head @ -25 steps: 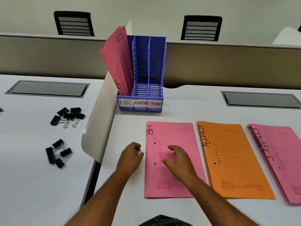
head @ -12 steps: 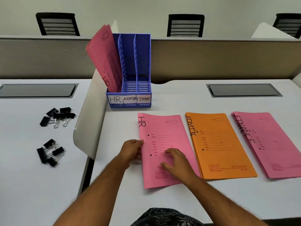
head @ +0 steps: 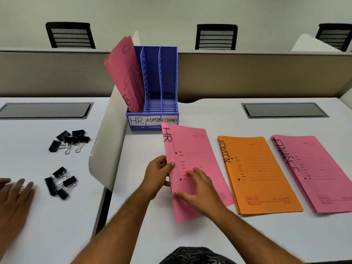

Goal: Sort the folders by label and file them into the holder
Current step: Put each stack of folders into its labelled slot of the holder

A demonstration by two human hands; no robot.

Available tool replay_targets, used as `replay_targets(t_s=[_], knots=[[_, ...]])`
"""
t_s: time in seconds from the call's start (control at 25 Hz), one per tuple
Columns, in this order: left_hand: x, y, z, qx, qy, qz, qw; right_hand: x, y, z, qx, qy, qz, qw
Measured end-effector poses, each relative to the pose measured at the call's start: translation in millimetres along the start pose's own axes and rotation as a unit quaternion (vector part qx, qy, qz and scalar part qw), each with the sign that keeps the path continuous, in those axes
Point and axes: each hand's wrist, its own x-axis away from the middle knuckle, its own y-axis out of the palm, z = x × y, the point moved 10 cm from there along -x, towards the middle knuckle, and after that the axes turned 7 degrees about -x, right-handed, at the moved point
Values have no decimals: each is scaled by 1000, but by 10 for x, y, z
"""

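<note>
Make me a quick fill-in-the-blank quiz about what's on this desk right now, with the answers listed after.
1. The blue holder has three slots labelled HR, ADMIN and ____.
2. The only folder already standing in the holder is marked ____.
3. The left hand and right hand are lifting a pink folder marked ____.
4. The folder marked ADMIN is coloured ____.

Answers: FINANCE; HR; HR; orange
</note>
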Motion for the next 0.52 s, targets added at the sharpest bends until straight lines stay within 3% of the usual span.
replay_targets(t_s=[0.28,0.52], knots=[[215,-508,1157,-65,198,164,964,-219,-197,-995,15,-150,60,987],[468,-1193,1905,-162,328,341,866,-686,-249,-1796,-48,-252,67,964]])
